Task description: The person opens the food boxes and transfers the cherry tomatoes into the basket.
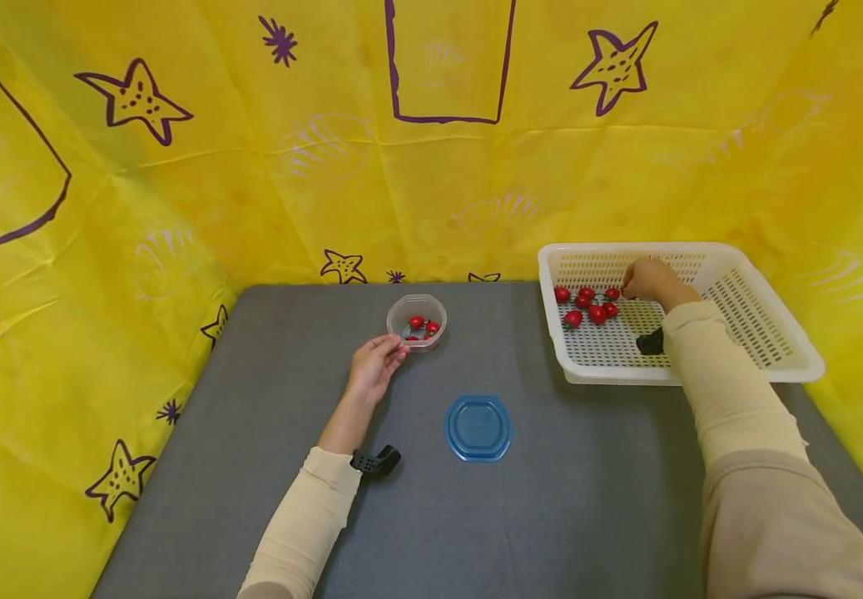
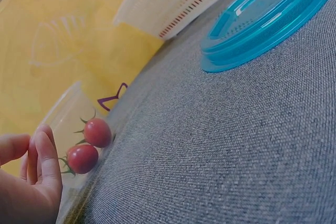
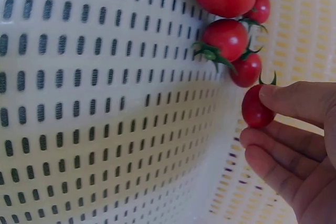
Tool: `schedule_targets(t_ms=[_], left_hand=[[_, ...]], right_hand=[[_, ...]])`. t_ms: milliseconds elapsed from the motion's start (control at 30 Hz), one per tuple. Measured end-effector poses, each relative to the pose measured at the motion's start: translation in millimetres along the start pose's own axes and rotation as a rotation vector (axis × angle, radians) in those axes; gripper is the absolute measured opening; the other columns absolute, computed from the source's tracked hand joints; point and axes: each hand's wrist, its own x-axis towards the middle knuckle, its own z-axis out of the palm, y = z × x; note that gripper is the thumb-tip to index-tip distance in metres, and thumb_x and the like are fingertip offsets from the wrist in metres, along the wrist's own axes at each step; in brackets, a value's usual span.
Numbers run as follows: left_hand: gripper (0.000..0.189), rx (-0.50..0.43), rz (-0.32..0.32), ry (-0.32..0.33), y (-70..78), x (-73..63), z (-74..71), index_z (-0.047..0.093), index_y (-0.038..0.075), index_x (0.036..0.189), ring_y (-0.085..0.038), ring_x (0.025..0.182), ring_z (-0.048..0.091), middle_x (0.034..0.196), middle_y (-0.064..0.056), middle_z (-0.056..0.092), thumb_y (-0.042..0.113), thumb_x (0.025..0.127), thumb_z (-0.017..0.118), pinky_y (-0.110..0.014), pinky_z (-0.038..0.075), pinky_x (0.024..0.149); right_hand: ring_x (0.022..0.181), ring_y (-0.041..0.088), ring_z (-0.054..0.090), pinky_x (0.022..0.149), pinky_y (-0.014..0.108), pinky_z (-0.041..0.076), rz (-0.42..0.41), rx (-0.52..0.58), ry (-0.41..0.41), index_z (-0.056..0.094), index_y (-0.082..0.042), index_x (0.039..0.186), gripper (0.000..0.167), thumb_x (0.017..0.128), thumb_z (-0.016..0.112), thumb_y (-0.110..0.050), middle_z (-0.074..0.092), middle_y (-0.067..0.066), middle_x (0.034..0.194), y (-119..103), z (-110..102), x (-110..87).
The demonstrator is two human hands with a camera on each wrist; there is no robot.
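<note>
My left hand [image 1: 374, 366] pinches the near-left rim of a small clear plastic container [image 1: 398, 312] between thumb and fingers. Several cherry tomatoes [image 1: 417, 322] with green stems lie inside it; two show through its wall in the left wrist view. Inside a white perforated basket [image 1: 764, 337] is my right hand [image 1: 656, 281]. Its thumb and fingers pinch one cherry tomato [image 3: 254, 109], green stem upward, in the right wrist view. Several more red tomatoes [image 1: 597, 314] sit on the basket's floor, left of that hand.
A blue lid [image 1: 478, 428] lies flat on the grey cloth-covered table [image 1: 551, 507], between the arms and nearer than the container. Yellow patterned fabric [image 1: 446, 191] hangs behind the table and at its sides. The basket stands at the back right.
</note>
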Motion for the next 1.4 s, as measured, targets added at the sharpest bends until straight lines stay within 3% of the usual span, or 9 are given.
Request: schedule_targets(t_ms=[200, 400, 567, 733, 1033, 1200, 1400], left_hand=[[0.003, -0.009, 0.001, -0.001, 0.3, 0.2, -0.6, 0.057, 0.004, 0.100, -0.008, 0.069, 0.066, 0.077, 0.000, 0.066, 0.005, 0.097, 0.057, -0.018, 0.056, 0.068], [0.004, -0.007, 0.002, -0.005, 0.2, -0.1, -1.2, 0.058, 0.003, 0.101, -0.007, 0.068, 0.066, 0.076, 0.000, 0.067, 0.005, 0.097, 0.057, -0.018, 0.056, 0.068], [0.005, -0.002, 0.000, -0.001, -0.4, 0.4, -0.5, 0.057, 0.003, 0.101, -0.008, 0.068, 0.066, 0.076, 0.000, 0.066, 0.005, 0.097, 0.057, -0.018, 0.056, 0.068], [0.005, -0.004, 0.002, -0.014, -0.4, 0.2, -0.5, 0.056, 0.003, 0.101, -0.007, 0.069, 0.066, 0.075, 0.001, 0.066, 0.005, 0.097, 0.056, -0.017, 0.056, 0.068], [0.007, -0.012, 0.004, -0.020, -0.6, 0.9, -0.6, 0.056, 0.001, 0.103, -0.008, 0.068, 0.066, 0.074, 0.000, 0.066, 0.005, 0.097, 0.056, -0.018, 0.056, 0.069], [0.008, 0.001, -0.001, -0.011, 0.6, 0.2, 0.1, 0.057, 0.002, 0.104, -0.008, 0.070, 0.067, 0.076, 0.000, 0.066, 0.006, 0.096, 0.058, -0.019, 0.057, 0.072], [0.013, 0.002, -0.011, -0.006, 0.4, 0.0, 0.6, 0.056, -0.001, 0.108, -0.008, 0.069, 0.066, 0.075, 0.000, 0.066, 0.005, 0.097, 0.057, -0.019, 0.056, 0.071]], right_hand=[[0.076, 0.031, 0.057, 0.065, 0.037, 0.050, 0.028, 0.007, -0.059, 0.065, 0.009, 0.087, 0.017, 0.076, 0.065, -0.004, 0.064, 0.020, 0.080, 1.1, 6.1, -0.1], [0.073, 0.027, 0.058, 0.062, 0.032, 0.050, 0.066, 0.027, -0.110, 0.065, 0.011, 0.092, 0.021, 0.081, 0.066, -0.006, 0.065, 0.019, 0.079, -0.1, 12.3, 1.5], [0.073, 0.028, 0.063, 0.069, 0.039, 0.055, 0.080, 0.035, -0.124, 0.060, 0.016, 0.102, 0.027, 0.087, 0.063, -0.006, 0.066, 0.025, 0.087, -1.8, 12.5, 0.7], [0.075, 0.031, 0.065, 0.079, 0.049, 0.054, 0.037, -0.021, -0.113, 0.060, 0.017, 0.103, 0.029, 0.087, 0.063, -0.007, 0.065, 0.030, 0.094, -4.4, 6.4, -3.1], [0.076, 0.031, 0.060, 0.070, 0.044, 0.053, 0.016, -0.019, -0.098, 0.063, 0.014, 0.103, 0.030, 0.091, 0.058, -0.013, 0.066, 0.029, 0.095, -8.6, -6.3, -4.2], [0.077, 0.032, 0.062, 0.071, 0.047, 0.053, -0.028, -0.031, -0.049, 0.065, 0.012, 0.102, 0.030, 0.093, 0.058, -0.016, 0.067, 0.028, 0.095, -27.6, -18.0, -3.8], [0.088, 0.039, 0.061, 0.082, 0.054, 0.050, -0.085, -0.052, -0.011, 0.065, 0.009, 0.103, 0.030, 0.095, 0.057, -0.018, 0.067, 0.028, 0.100, -54.6, -29.7, 1.2]])
